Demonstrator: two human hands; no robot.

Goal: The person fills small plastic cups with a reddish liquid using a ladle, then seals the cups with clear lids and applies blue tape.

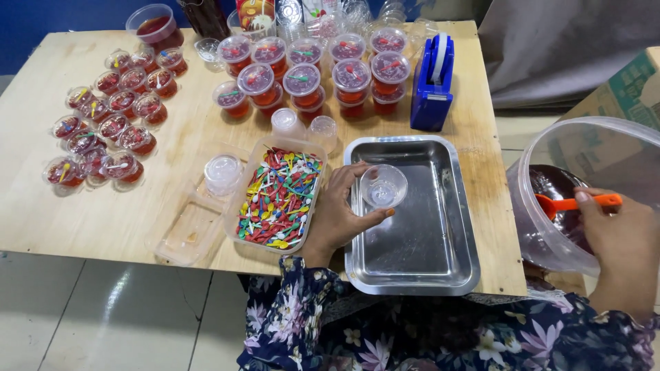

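Note:
My left hand (338,214) grips a small clear plastic cup (383,185), which stands empty inside a shiny metal tray (440,261) at the table's near edge. My right hand (619,237) holds the orange handle of a ladle (574,203). The ladle's scoop dips into dark red liquid in a big clear plastic bucket (550,240) just off the table's right side.
A clear box of several small coloured plastic spoons (278,198) lies left of the tray, with a stack of lids (222,172) beside it. Many filled, lidded red cups (302,79) crowd the wooden table's back and left. A blue tape dispenser (433,86) stands behind the tray.

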